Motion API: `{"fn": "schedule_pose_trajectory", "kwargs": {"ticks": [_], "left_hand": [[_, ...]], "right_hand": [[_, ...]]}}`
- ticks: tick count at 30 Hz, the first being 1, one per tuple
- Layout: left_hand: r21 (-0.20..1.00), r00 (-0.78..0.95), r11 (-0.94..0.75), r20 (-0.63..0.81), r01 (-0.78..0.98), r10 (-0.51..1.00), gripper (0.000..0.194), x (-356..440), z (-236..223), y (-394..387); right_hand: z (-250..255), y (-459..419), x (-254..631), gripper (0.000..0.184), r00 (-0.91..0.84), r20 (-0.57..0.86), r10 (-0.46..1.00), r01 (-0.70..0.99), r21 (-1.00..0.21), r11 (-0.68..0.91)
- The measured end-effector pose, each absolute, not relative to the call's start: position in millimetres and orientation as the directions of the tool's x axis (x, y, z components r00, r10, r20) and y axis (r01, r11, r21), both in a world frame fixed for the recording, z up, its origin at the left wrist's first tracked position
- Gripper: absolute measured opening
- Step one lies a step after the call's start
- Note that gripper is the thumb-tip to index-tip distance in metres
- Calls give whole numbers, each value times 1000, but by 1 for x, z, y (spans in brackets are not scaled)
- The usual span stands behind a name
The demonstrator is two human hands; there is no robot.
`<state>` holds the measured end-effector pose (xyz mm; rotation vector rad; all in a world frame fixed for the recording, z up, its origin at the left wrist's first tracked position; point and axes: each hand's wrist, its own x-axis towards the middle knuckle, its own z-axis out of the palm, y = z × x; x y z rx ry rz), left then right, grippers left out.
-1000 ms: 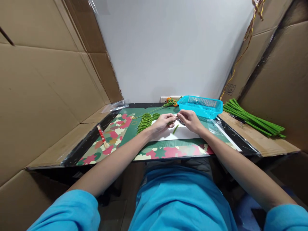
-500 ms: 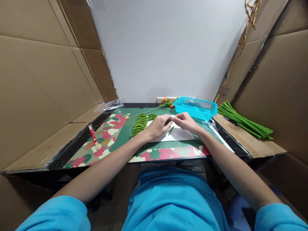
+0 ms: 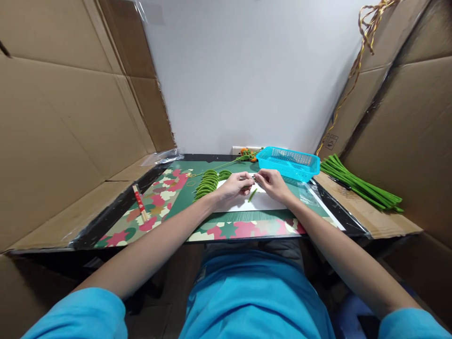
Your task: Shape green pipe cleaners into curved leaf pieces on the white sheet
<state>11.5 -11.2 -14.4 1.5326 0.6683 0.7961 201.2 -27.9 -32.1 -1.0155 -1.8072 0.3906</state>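
Note:
My left hand (image 3: 236,184) is over a white sheet (image 3: 271,203), its thumb and fingers closed in a pinch. Facing it, my right hand (image 3: 271,182) is pinched too, the fingertips of both almost meeting. Something small and dark shows between them, too small to name. Below the fingertips a short green fuzzy stem piece (image 3: 252,195) lies slantwise on the sheet. To the left of my left hand is a row of curved green fuzzy pieces (image 3: 206,182), with a smaller group (image 3: 224,174) behind the hand.
A blue plastic basket (image 3: 288,165) stands at the back right, beside orange flowers (image 3: 248,153) with green stems. Long green fuzzy stems (image 3: 363,183) lie on cardboard at the right, near a dark slim tool (image 3: 341,182). Chopsticks in a red wrapper (image 3: 140,202) lie at left. Cardboard walls flank the table.
My fingertips have drawn slightly apart, and my left fingers have loosened a little. The whole view has shifted slightly. The short green piece still lies on the sheet.

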Motion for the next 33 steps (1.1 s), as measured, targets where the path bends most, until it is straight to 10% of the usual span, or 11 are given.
{"fn": "schedule_pose_trajectory", "kwargs": {"ticks": [5, 8, 21, 33], "left_hand": [[593, 635, -748, 461, 298, 619, 6, 7, -15, -9], [364, 690, -846, 493, 389, 529, 14, 5, -15, -11], [862, 472, -453, 310, 226, 825, 31, 12, -22, -9], [956, 635, -293, 227, -2, 738, 52, 18, -20, -14]], "right_hand": [[-31, -26, 202, 49, -211, 504, 838, 460, -705, 540], [-32, -23, 204, 48, -223, 459, 860, 434, -743, 510], [-33, -22, 204, 38, -13, 620, 784, 381, -722, 577], [-26, -23, 198, 48, -57, 512, 857, 78, -853, 515]]}}
